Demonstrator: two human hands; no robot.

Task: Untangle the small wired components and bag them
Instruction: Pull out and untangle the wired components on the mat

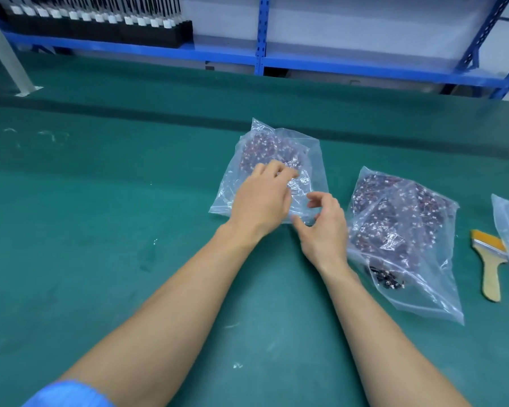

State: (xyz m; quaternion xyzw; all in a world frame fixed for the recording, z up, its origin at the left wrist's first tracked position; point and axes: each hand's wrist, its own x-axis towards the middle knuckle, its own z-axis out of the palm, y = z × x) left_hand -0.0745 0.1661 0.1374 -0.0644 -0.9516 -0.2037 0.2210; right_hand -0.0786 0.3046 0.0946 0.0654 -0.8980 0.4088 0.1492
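Here, the left hand (262, 198) lies on a clear bag (313, 171) of dark wired parts (260, 148) on the desk (100, 230); blur hides whether its grip pinches the plastic; the right hand (325, 230) hovers at the bag's near edge, grip wide, fingers loosely curled, holding nothing; a second filled bag (400, 227) lies just right.

One view only: your head camera, wide-angle, looking forward and down from the near edge of the table (100, 230). It sits close: your forearms enter at the bottom, left hand (262, 201) and right hand (326, 233) at centre frame. The far edge and the shelving (335, 66) cross the top, bowed by the lens.
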